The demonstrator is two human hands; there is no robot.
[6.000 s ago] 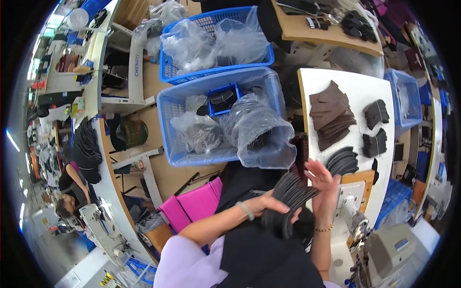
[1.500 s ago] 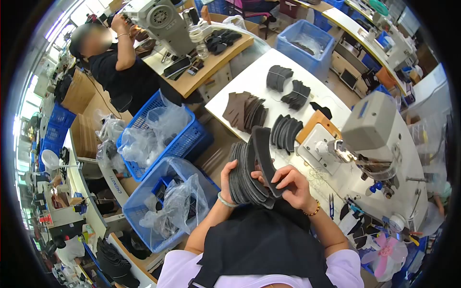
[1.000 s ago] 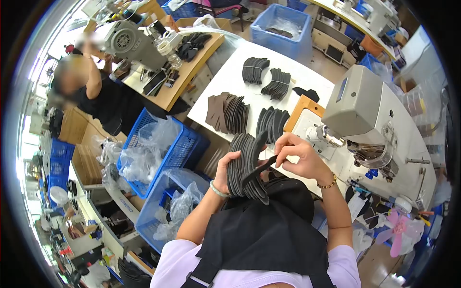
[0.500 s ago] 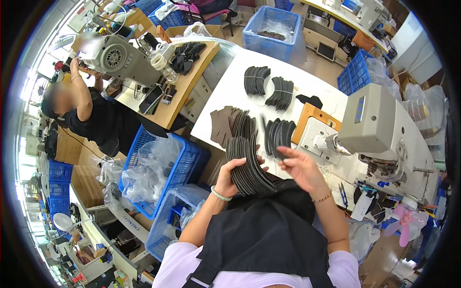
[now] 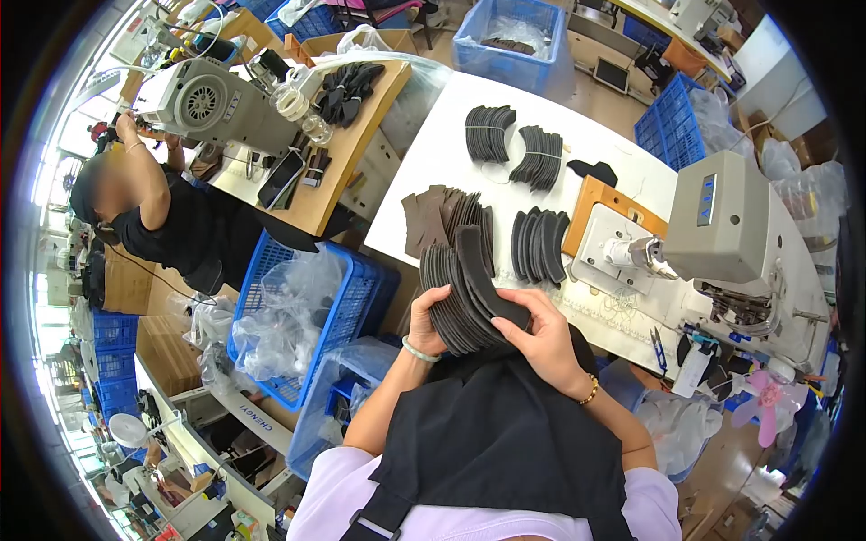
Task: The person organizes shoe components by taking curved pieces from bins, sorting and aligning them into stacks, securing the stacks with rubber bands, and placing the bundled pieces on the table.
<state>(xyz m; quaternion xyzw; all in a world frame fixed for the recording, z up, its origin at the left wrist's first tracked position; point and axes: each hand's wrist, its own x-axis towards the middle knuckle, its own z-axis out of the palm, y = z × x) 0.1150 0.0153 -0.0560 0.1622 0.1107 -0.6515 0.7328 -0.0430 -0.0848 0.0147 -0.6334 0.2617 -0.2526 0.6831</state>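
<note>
A thick stack of dark curved pieces (image 5: 446,293), perhaps fabric or leather, is held upright above the table's near edge. My left hand (image 5: 427,326) is closed around its left side, with some fingers hidden behind it. My right hand (image 5: 546,344) pinches the lower end of the rightmost curved piece (image 5: 476,270), which is fanned partly away from the stack. Just beyond lie brown flat pieces (image 5: 424,221) and a row of similar dark pieces. Right of these, a small loose pile of dark curved pieces (image 5: 539,245) rests on the white table (image 5: 397,203).
Two tied bundles (image 5: 490,133) of dark pieces lie farther back. A sewing machine (image 5: 722,221) with a wooden-edged plate stands at right, with blue snips (image 5: 658,350) near it. Blue crates (image 5: 298,370) with plastic bags are at left. A co-worker (image 5: 149,212) sits at another machine.
My right hand has moved left from beside the loose pile and now grips the stack's rightmost piece, which has fanned outward. My left hand still holds the stack.
</note>
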